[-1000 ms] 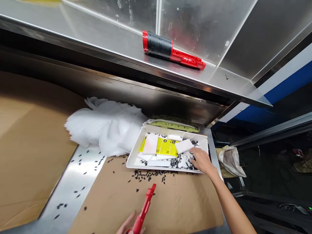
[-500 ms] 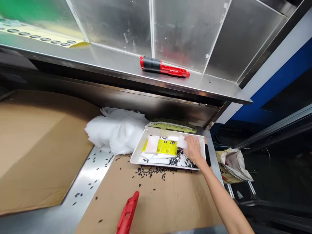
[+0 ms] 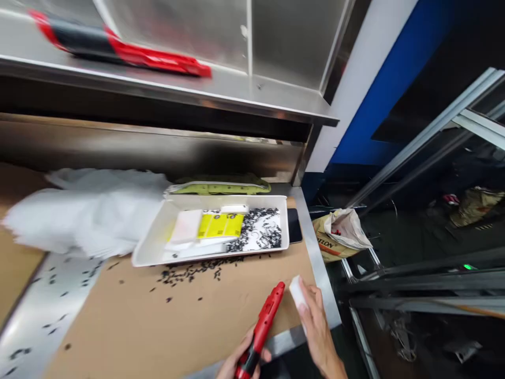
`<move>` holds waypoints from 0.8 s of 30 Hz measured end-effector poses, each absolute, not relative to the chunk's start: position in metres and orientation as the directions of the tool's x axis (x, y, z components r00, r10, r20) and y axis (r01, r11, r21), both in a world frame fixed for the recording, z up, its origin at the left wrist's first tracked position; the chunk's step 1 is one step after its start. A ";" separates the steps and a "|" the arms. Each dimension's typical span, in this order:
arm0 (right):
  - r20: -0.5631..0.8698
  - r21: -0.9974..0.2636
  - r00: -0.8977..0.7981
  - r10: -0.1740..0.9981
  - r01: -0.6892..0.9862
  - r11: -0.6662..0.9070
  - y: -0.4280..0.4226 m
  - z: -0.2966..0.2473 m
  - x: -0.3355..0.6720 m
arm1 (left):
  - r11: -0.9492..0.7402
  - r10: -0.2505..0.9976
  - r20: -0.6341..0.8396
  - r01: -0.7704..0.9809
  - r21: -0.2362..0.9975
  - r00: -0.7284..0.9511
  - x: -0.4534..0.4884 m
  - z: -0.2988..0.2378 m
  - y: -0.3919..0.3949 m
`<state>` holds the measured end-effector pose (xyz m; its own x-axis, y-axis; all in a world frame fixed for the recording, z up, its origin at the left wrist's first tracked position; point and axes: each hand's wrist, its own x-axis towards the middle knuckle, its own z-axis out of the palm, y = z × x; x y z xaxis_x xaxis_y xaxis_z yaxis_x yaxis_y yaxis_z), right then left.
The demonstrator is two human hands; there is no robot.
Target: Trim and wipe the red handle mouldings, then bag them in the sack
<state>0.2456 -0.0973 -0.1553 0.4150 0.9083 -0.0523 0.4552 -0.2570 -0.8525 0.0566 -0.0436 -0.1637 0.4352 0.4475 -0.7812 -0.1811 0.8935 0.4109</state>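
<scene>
Red-black tool, slanted; white block near

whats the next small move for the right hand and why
Probably ease the white block against the red-and-black part: the right hand holds the block outside the white tray, and the left hand holds the part with its red end near, not touching, the block.
</scene>
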 end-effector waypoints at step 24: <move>0.073 -0.499 0.452 0.889 0.788 -0.360 -0.085 -0.194 0.233 | 0.763 0.449 -0.772 0.256 0.593 0.450 0.123 -0.193 -0.001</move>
<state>0.2331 -0.0852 -0.1942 0.4521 0.8890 0.0726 0.7884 -0.3602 -0.4986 0.1226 -0.0011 -0.1927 0.4500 0.4492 -0.7718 0.2558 0.7633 0.5933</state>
